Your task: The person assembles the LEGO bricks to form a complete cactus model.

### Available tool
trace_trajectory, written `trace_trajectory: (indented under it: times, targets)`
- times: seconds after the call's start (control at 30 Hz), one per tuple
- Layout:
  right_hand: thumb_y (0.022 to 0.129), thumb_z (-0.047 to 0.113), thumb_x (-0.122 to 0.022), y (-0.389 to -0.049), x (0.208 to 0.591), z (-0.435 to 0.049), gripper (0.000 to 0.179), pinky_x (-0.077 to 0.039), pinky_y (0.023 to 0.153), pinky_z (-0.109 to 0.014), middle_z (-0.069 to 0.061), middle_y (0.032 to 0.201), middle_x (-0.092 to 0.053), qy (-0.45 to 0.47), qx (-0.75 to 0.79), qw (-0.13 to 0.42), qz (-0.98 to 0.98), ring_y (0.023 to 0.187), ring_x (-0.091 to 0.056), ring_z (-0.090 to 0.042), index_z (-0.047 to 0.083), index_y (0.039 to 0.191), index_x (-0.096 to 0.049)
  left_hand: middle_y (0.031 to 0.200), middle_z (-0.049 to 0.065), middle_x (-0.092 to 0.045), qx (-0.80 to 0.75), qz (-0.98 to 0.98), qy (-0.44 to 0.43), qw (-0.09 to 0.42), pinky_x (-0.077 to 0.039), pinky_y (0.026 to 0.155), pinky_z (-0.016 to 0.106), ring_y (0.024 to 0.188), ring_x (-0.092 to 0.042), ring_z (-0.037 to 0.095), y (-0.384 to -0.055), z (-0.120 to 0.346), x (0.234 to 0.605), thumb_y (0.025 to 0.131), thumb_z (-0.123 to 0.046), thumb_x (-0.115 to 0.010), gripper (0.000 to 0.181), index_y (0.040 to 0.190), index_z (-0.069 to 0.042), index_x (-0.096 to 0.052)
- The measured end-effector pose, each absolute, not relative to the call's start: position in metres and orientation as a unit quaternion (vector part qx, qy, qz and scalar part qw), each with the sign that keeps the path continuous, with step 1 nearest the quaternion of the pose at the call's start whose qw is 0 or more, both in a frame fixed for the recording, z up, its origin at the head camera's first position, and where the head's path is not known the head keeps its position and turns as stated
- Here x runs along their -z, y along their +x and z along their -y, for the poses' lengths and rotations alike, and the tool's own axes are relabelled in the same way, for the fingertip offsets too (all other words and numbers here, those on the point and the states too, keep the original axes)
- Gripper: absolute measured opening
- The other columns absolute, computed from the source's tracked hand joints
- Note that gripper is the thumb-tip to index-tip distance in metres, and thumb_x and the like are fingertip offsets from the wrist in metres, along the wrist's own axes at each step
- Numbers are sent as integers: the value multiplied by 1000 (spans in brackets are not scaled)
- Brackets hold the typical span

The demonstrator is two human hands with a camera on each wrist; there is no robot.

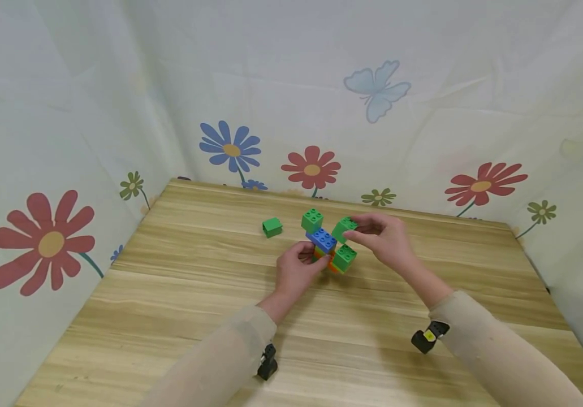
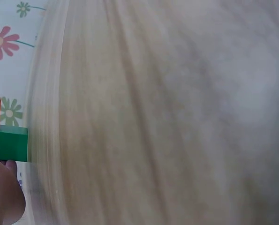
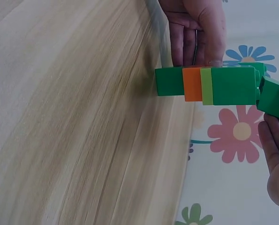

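Observation:
My left hand (image 1: 295, 270) grips a stack of toy building bricks from its left side. In the stack, a blue brick (image 1: 324, 241) has a green brick (image 1: 312, 220) at its far end, and another green brick (image 1: 345, 258) sits at the right. An orange brick (image 3: 192, 84) and a thin lime-green one (image 3: 207, 86) form lower layers, with a green brick (image 3: 169, 81) at the bottom. With thumb and fingers, my right hand (image 1: 390, 240) pinches a separate green brick (image 3: 273, 98), tilted right by the studs of the stack's right green brick. The left wrist view catches only the stack's lower end.
A loose green brick (image 1: 272, 227) lies on the wooden table (image 1: 210, 254), left of and beyond the stack. Behind the table's far edge hangs a white curtain (image 1: 281, 85) printed with flowers. Small black wrist cameras are strapped at both sleeves.

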State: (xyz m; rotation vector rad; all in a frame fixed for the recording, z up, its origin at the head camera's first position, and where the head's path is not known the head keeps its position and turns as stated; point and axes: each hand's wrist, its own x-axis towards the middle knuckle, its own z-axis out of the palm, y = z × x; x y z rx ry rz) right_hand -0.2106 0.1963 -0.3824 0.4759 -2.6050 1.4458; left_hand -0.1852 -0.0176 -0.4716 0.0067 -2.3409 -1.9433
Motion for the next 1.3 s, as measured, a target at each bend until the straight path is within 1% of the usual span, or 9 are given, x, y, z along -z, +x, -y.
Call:
trace_trajectory:
  times: [0.1,0.23,0.4,0.53,0.7,1.03,1.3]
  targets:
    - [90,18,-89,-212,384,-192,37,-62,77,-20,-11,105,-80,165,-472,66,863,92,-77,-20,4,122,-78,114,9,-77,640,767,4,49,-62,98,39,110,-74,26,-185,18,471,89,-20,-90,31,113,-6,-76]
    - [89,18,-90,-213,386,-186,35,-62,78,-20,-10,104,-80,172,-467,69,865,93,-77,-24,4,119,-78,113,9,-78,640,767,6,49,-63,98,38,109,-74,25,-185,18,472,89,-19,-90,30,112,-6,-77]
    - [88,18,-91,-214,388,-181,35,-61,80,-20,-9,102,-80,171,-464,67,866,94,-77,-24,4,117,-78,112,9,-78,638,768,8,49,-63,97,37,109,-75,25,-185,17,471,89,-19,-90,30,112,-6,-77]
    - [88,19,-91,-215,390,-180,34,-61,80,-21,-8,103,-80,171,-464,62,867,95,-77,-24,4,116,-78,112,9,-78,637,770,7,48,-63,96,37,109,-75,26,-185,17,472,89,-19,-90,30,112,-6,-77]
    - [87,18,-92,-216,392,-178,34,-62,80,-21,-8,104,-80,178,-460,65,867,94,-78,-24,5,115,-78,112,8,-78,636,771,4,47,-63,97,36,108,-75,24,-185,18,472,89,-20,-90,29,111,-7,-77]
    - [84,20,-94,-218,390,-172,35,-65,79,-28,-7,103,-81,198,-429,73,878,93,-78,-22,6,113,-80,112,5,-78,626,778,3,51,-63,97,37,108,-74,23,-186,18,472,89,-22,-90,29,112,-9,-78]
    - [84,19,-94,-220,387,-170,33,-67,81,-41,-7,100,-80,217,-410,79,883,92,-78,-22,4,110,-79,112,5,-78,624,780,-1,54,-63,97,37,108,-74,22,-187,18,473,89,-22,-90,28,111,-10,-78]
